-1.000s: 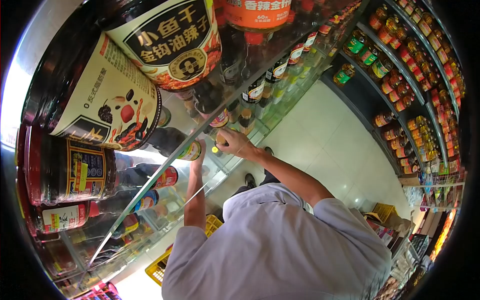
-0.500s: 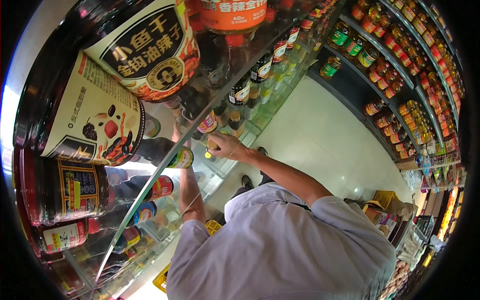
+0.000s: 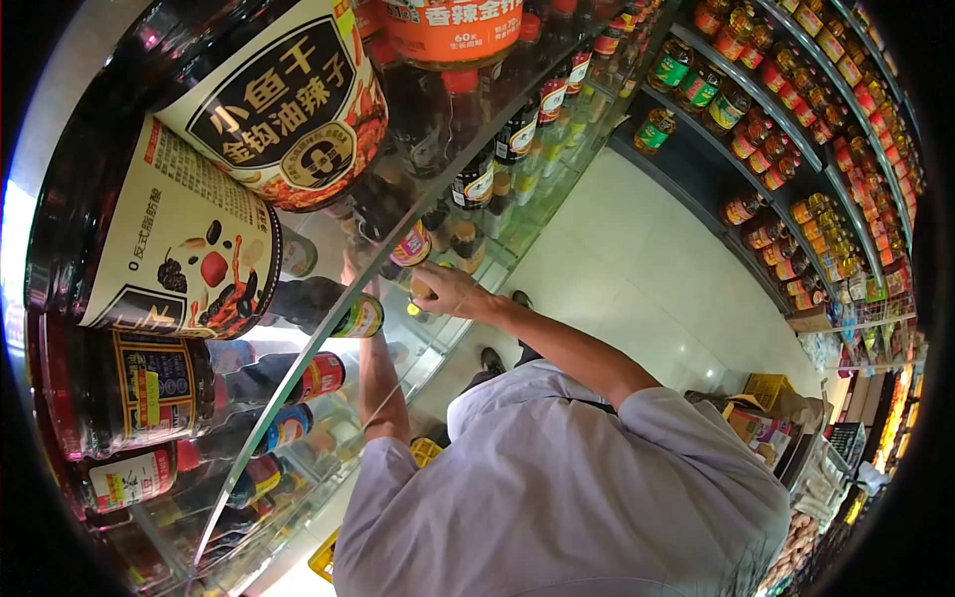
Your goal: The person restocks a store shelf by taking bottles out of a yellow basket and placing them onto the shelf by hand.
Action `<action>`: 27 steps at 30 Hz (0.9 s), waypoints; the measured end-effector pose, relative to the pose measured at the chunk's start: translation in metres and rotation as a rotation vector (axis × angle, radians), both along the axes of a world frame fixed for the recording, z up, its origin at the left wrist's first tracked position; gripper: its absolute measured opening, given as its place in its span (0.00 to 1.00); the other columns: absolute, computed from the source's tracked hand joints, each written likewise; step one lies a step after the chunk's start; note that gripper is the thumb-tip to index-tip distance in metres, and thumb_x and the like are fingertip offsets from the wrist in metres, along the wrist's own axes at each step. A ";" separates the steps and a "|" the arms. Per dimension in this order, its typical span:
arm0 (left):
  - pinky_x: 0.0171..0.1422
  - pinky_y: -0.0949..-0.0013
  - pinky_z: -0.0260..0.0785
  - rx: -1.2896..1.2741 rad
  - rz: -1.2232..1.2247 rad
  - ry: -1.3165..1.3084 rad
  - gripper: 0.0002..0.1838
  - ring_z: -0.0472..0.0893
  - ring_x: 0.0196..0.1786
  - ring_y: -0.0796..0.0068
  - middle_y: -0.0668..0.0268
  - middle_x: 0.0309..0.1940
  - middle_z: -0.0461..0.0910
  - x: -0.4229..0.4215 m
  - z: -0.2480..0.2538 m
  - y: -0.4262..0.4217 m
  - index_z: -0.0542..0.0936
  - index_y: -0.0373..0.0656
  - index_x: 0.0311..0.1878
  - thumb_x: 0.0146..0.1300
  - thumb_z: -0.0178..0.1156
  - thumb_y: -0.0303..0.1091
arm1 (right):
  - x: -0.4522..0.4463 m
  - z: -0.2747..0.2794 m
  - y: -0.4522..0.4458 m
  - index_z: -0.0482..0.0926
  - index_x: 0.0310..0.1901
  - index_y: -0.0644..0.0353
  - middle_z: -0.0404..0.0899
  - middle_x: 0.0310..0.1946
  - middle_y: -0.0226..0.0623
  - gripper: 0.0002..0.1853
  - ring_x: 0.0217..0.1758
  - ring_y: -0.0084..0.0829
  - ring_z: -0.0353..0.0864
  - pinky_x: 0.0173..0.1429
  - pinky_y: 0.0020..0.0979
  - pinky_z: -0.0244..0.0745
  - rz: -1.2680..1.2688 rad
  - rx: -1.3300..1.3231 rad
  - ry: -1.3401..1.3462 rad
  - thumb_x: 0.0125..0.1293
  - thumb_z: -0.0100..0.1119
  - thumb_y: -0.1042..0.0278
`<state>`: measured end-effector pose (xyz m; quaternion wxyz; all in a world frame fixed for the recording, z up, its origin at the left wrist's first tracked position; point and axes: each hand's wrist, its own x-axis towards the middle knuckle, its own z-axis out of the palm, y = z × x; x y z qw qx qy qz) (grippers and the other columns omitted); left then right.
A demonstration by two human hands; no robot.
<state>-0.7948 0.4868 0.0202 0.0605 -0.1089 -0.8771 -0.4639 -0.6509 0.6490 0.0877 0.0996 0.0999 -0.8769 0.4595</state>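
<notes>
Head view: left hand, shifted deeper among the bottles since the earlier frame, largely hidden behind green-labelled bottle, grip cannot be told; right hand, fingers curled about brown-topped bottle, near front edge of glass shelf, pink-labelled bottle just beside.

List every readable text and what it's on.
"小鱼干 金钩油辣子", "0": black-labelled jar
"0 反式脂肪酸": cream-labelled jar
"香辣金针", "60天 生长周期": orange-labelled container
Other labels: too small, blurred or cut off.
</notes>
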 end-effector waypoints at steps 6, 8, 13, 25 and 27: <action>0.53 0.54 0.69 -0.049 -0.027 -0.041 0.21 0.78 0.53 0.47 0.51 0.48 0.80 -0.004 -0.004 -0.003 0.72 0.48 0.55 0.56 0.58 0.30 | 0.002 -0.002 -0.002 0.67 0.38 0.62 0.73 0.36 0.47 0.13 0.41 0.47 0.76 0.44 0.42 0.71 -0.028 -0.019 0.015 0.60 0.58 0.64; 0.53 0.54 0.69 -0.024 -0.024 -0.082 0.22 0.78 0.54 0.47 0.51 0.48 0.80 0.001 0.006 0.001 0.71 0.48 0.56 0.56 0.59 0.30 | 0.003 -0.002 -0.003 0.67 0.38 0.62 0.72 0.36 0.47 0.13 0.41 0.47 0.75 0.43 0.42 0.71 -0.033 -0.012 0.014 0.60 0.58 0.64; 0.54 0.56 0.69 0.051 -0.017 -0.045 0.23 0.78 0.54 0.49 0.51 0.48 0.81 -0.003 -0.006 0.001 0.71 0.48 0.57 0.55 0.61 0.30 | 0.005 0.001 -0.003 0.67 0.38 0.63 0.72 0.36 0.48 0.14 0.42 0.48 0.75 0.45 0.43 0.69 -0.040 -0.012 -0.006 0.61 0.57 0.63; 0.55 0.64 0.70 0.237 -0.073 0.188 0.18 0.79 0.49 0.65 0.57 0.47 0.78 0.045 -0.062 -0.030 0.71 0.36 0.56 0.63 0.56 0.28 | 0.004 -0.006 -0.006 0.67 0.43 0.64 0.73 0.40 0.50 0.17 0.46 0.50 0.74 0.49 0.44 0.69 -0.059 -0.014 -0.022 0.60 0.59 0.61; 0.59 0.66 0.66 0.162 -0.014 0.022 0.13 0.76 0.54 0.66 0.57 0.48 0.78 0.069 -0.049 -0.032 0.75 0.37 0.49 0.62 0.56 0.28 | 0.005 -0.004 -0.007 0.68 0.45 0.64 0.73 0.41 0.50 0.18 0.47 0.50 0.74 0.50 0.43 0.70 -0.066 -0.010 -0.042 0.59 0.59 0.61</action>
